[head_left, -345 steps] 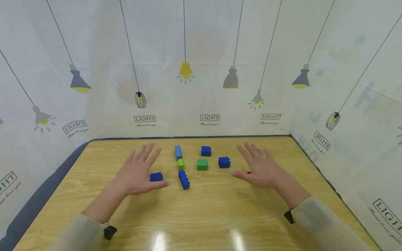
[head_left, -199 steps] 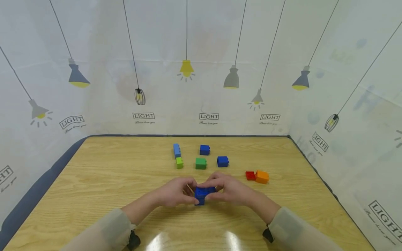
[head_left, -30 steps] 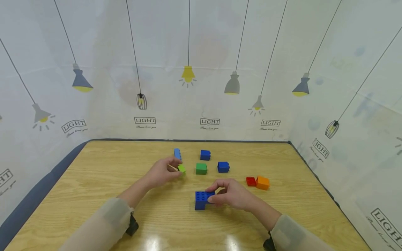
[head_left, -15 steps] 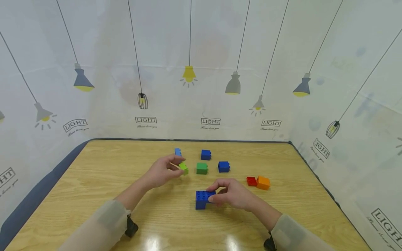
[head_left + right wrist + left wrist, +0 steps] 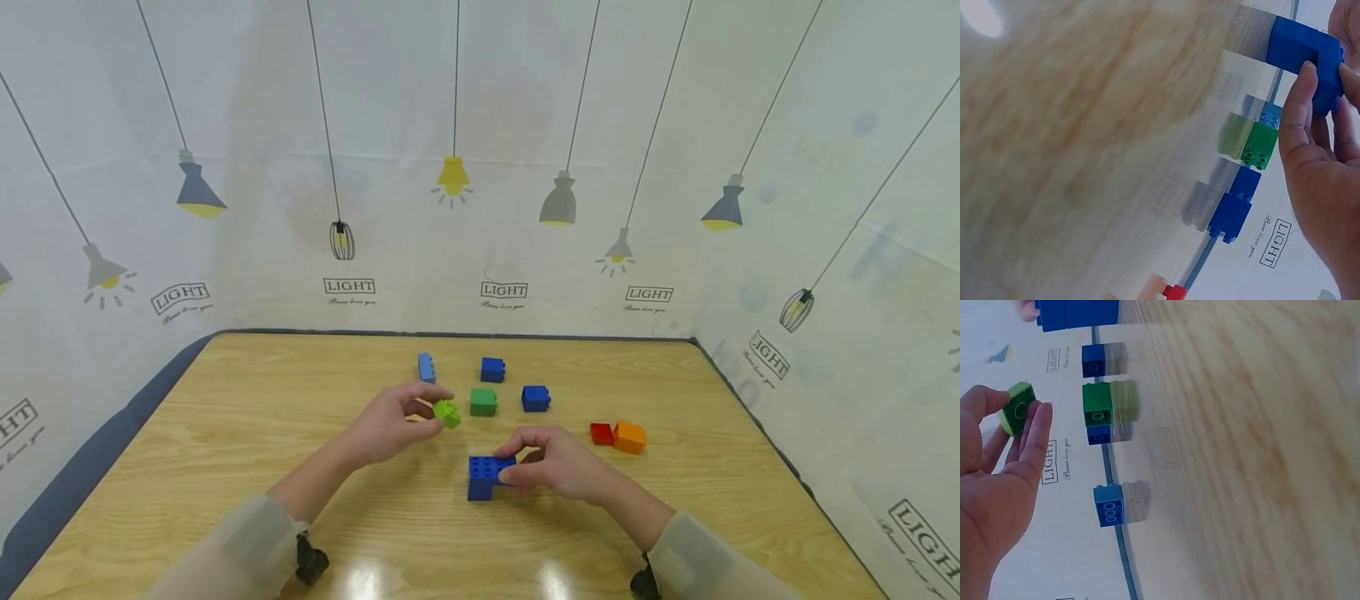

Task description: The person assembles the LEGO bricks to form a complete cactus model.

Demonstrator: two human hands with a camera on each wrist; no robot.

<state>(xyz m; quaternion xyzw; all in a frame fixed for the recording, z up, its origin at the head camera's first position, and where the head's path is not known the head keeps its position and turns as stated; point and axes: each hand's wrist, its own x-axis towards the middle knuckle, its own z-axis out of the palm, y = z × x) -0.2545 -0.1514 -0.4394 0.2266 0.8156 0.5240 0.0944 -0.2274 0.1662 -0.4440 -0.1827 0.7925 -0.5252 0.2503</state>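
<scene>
My left hand (image 5: 390, 423) pinches a small lime-green building brick (image 5: 447, 413) between thumb and fingers. In the left wrist view the lime brick (image 5: 1019, 411) is tilted, its hollow underside showing, raised off the wooden table. My right hand (image 5: 557, 463) grips the right end of two joined dark blue bricks (image 5: 481, 477), a long studded one lying across the top of a smaller one. This blue pair stands on the table, its long brick overhanging to the right. In the right wrist view the thumb and fingers hold the overhanging end of the blue pair (image 5: 1300, 47).
Beyond the hands lie a light blue brick (image 5: 426, 367), a green brick (image 5: 483, 402) and two dark blue bricks, one farther back (image 5: 492, 369) and one nearer (image 5: 536, 398). A red brick (image 5: 602, 433) and an orange brick (image 5: 629, 437) sit to the right. Printed cloth walls enclose the table (image 5: 247, 400).
Two loose dark blue bricks have been joined into the pair my right hand holds. My left hand has picked up the lime brick and drawn it right and nearer, turning it.
</scene>
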